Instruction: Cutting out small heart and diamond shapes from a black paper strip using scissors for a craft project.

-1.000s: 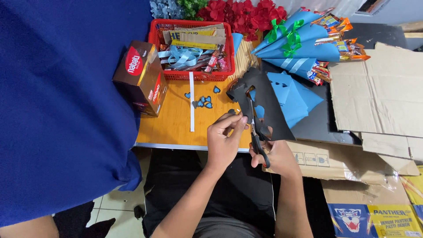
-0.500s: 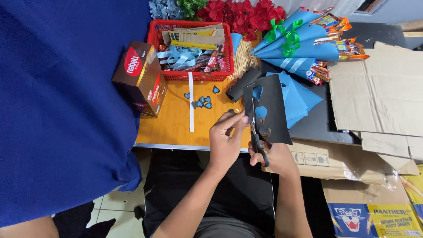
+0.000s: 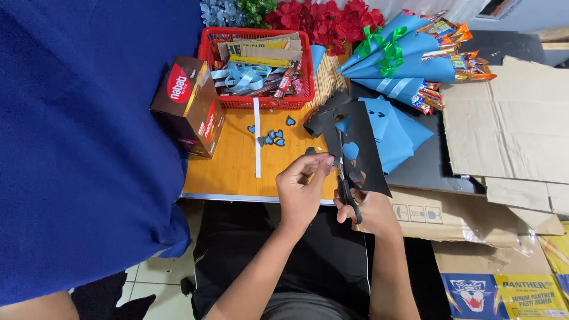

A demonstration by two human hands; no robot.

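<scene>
- Right hand (image 3: 370, 207) has its fingers through the handles of the black scissors (image 3: 345, 186), grip closed round them, blades pointing up and away into the black paper sheet (image 3: 361, 148).
- Left hand (image 3: 302, 186) pinches the near edge of that same sheet, thumb and fingertips closed on it right beside the blades.
- The black sheet hangs in the air over the front right corner of the orange worktop (image 3: 237, 172), heart-shaped holes already cut through it and blue showing behind them.
- Small blue and black cut-out hearts (image 3: 272, 137) lie scattered on the worktop, just right of a white paper strip (image 3: 256, 139).
- Red basket (image 3: 255, 65) sits at the back of the worktop, stuffed with light blue ribbon and card pieces.
- Brown snack box (image 3: 189, 106) stands on the left edge, tilted.
- Blue paper cones (image 3: 403, 65) with green bows lie to the right, snack packets poking out of their mouths, red flowers (image 3: 332, 18) behind.
- Flattened cardboard (image 3: 504, 130) is spread on the far right.
- Big blue cloth (image 3: 83, 136) fills the left side of the view.
</scene>
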